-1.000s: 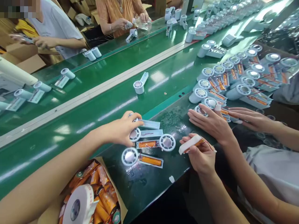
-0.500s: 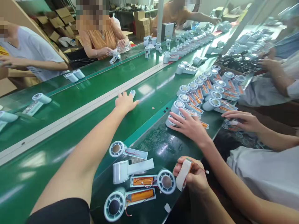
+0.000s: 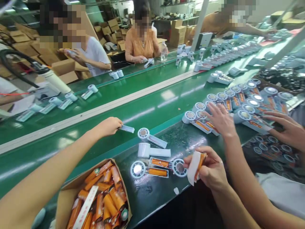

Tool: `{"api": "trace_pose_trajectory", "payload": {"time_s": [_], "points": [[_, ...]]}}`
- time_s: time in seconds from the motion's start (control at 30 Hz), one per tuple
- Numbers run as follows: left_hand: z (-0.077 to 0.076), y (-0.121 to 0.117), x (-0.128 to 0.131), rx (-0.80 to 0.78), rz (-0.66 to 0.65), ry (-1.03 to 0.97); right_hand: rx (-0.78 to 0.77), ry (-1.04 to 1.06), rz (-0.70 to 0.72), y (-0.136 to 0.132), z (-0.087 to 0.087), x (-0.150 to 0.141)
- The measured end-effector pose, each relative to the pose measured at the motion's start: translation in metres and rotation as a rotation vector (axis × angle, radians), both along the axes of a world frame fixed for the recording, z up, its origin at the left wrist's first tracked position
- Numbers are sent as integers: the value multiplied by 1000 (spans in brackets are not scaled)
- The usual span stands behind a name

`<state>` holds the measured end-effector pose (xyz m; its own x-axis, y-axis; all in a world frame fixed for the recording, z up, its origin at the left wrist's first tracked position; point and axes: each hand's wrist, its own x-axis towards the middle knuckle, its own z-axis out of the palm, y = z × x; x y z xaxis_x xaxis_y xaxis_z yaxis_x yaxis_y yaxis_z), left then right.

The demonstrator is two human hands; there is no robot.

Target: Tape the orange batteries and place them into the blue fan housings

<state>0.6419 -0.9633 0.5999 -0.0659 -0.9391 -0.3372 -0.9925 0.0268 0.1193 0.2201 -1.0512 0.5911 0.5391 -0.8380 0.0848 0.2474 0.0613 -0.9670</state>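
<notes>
My left hand point(image 3: 111, 126), reaching over the green belt, is closed around one end of a pale blue fan handle piece point(image 3: 127, 128); the rest of it is hidden by my fingers. My right hand point(image 3: 212, 168), above the table's front edge, pinches an orange battery point(image 3: 201, 163) with a white strip point(image 3: 194, 167) along its side. Between my hands lie several pale blue handheld fans. One fan point(image 3: 143, 135) has an open handle with wires, another lies face down point(image 3: 144, 150), and two hold orange batteries point(image 3: 157, 172) in their handles.
A cardboard box point(image 3: 128, 203) of orange batteries stands at front left. On the right, a co-worker's hands point(image 3: 221, 119) touch rows of fans point(image 3: 200, 108). Across the green belt point(image 3: 152, 108), other people sit handling parts. A small white scrap point(image 3: 176, 190) lies near the edge.
My view has swung left and down, bringing the battery box into sight. My left hand has drawn back from the belt with the pale blue piece. My right hand still holds the battery.
</notes>
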Motion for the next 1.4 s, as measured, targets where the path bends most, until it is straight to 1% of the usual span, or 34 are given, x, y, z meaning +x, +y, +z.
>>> {"api": "trace_pose_trajectory", "payload": {"time_s": [0.07,0.13,0.2,0.23,0.3,0.37,0.43,0.5,0.57,0.67,0.77,0.87,1.07,1.17,1.3,1.4], "points": [[-3,19,10,15,37,71,-42,-31,73,38,3,21],[-5,23,15,30,54,158,-114,-40,147,59,7,56],[-6,19,16,44,60,243,-223,42,201,60,11,103],[-6,15,17,45,68,277,-300,135,211,55,13,128],[-8,8,18,24,98,318,-515,416,227,43,14,176],[-14,4,20,-13,139,325,-713,686,275,37,11,211],[-22,1,22,-46,166,313,-825,847,322,40,4,231],[-30,-2,23,-70,172,300,-880,939,331,46,-2,240],[-35,-5,22,-93,165,297,-949,1048,325,53,-4,241],[-38,-8,16,-137,156,317,-1033,1208,345,60,0,242],[-39,-10,10,-194,168,358,-1081,1339,381,63,4,244],[-43,-15,7,-235,182,405,-1109,1428,401,62,2,246],[-53,-26,5,-253,172,435,-1151,1522,409,61,-9,245],[-57,-32,4,-252,165,446,-1189,1566,437,63,-12,245],[-64,-42,3,-274,156,471,-1220,1506,511,57,-12,241],[-63,-46,0,-257,170,452,-1233,1471,535,49,-8,229]]}}
